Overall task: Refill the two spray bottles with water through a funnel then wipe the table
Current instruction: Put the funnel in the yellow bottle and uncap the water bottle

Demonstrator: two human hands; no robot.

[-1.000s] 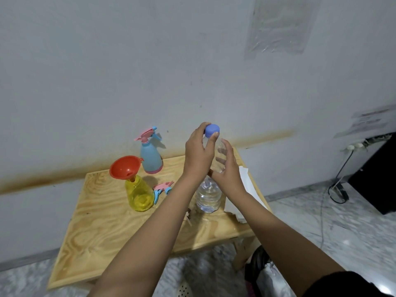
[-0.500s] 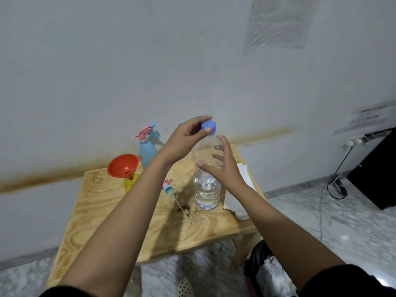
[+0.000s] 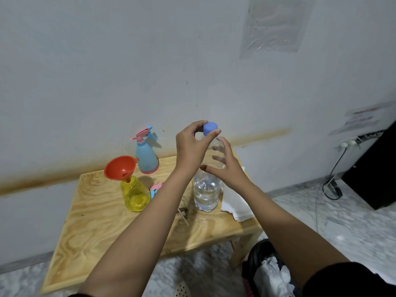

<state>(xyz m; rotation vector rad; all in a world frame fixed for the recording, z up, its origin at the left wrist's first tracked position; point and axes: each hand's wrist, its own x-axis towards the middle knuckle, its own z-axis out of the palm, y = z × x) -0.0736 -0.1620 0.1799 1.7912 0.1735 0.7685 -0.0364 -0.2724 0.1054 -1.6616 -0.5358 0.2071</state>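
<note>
A clear water bottle [image 3: 206, 194], about a third full, stands on the wooden table [image 3: 94, 217]. My left hand [image 3: 192, 146] pinches its blue cap [image 3: 210, 128] at the top. My right hand [image 3: 227, 166] wraps the bottle's upper body. To the left, a yellow spray bottle [image 3: 135, 194] stands without its head, and a red funnel [image 3: 120, 167] sits in its neck. A blue spray bottle [image 3: 146, 155] with a pink trigger stands at the back near the wall. A loose pink and blue spray head [image 3: 156, 188] lies partly hidden behind my left forearm.
A white folded paper towel [image 3: 235, 205] lies on the table right of the water bottle. A dark bag [image 3: 267, 273] sits on the marble floor below the table's right corner. A cable and a black object [image 3: 372, 176] are at the far right by the wall.
My left hand has kept hold of the blue cap while its wrist turned back and forth. The camera shifted slightly. The right hand stays on the bottle.
</note>
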